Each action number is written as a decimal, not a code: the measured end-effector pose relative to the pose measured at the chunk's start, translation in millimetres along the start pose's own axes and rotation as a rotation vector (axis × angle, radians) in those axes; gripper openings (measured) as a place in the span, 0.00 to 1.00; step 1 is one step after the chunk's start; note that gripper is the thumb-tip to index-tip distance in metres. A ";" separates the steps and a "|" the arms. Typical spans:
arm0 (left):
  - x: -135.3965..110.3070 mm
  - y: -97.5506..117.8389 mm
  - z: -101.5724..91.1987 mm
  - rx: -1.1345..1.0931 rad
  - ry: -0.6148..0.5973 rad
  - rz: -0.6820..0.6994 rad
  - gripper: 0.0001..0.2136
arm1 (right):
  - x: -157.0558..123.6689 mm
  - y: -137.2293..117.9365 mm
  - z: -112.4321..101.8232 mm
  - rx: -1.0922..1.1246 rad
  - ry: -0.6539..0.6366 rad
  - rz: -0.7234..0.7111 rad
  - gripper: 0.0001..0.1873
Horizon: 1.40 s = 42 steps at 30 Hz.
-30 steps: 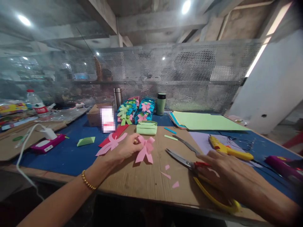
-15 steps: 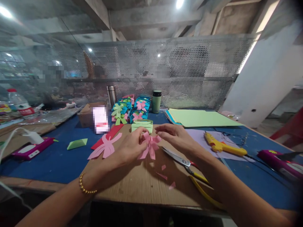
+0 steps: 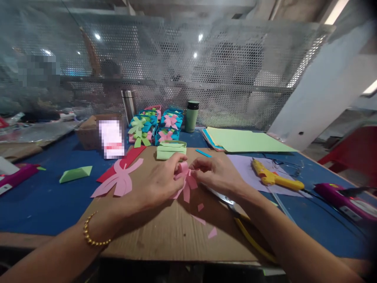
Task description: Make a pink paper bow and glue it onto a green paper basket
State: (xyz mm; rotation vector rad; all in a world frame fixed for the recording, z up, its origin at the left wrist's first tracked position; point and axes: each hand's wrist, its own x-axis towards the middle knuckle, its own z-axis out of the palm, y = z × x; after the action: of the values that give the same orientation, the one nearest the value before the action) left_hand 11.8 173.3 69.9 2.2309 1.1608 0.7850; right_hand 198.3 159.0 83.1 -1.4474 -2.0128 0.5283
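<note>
A pink paper flower (image 3: 186, 188) with curled petals is held over the brown cardboard (image 3: 147, 239). My left hand (image 3: 165, 177) pinches it from the left side. My right hand (image 3: 213, 173) has its thumb and fingers closed on a petal at the right. Just beyond them sits a folded light green paper piece (image 3: 171, 152). Partly under my right forearm lie scissors (image 3: 226, 199) with yellow and red handles. Another pink paper cutout (image 3: 120, 179), flat with long petals, rests at the left over red paper (image 3: 129, 161). Small pink scraps (image 3: 212, 233) lie nearer me.
Blue paper baskets with flowers (image 3: 169, 125) stand at the back, beside a green tumbler (image 3: 192, 116) and a steel flask (image 3: 129, 105). A yellow glue gun (image 3: 275, 179) lies on purple paper (image 3: 240, 163). Stacked coloured sheets (image 3: 256, 140) are behind it, and a cardboard box (image 3: 85, 131) stands left.
My right hand has moved in and now grips the flower's petal, which it was apart from before. The view has tilted down and shifted right. A blue strip shows behind my right hand.
</note>
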 end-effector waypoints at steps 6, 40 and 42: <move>-1.9 -1.4 -2.3 0.011 -0.017 0.011 0.19 | -1.1 -0.2 2.2 0.060 -0.047 0.008 0.06; -6.7 -4.7 -5.4 -0.003 -0.032 0.110 0.14 | -1.9 6.5 3.8 0.257 -0.119 0.070 0.08; -7.6 -5.6 -4.4 -0.023 -0.038 0.124 0.15 | -1.9 6.6 4.0 0.254 -0.121 0.070 0.09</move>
State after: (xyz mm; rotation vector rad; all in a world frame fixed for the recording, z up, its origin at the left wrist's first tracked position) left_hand 2.1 170.6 67.4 2.3064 0.9982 0.7966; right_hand 200.7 159.5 75.6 -1.3610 -1.9091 0.8864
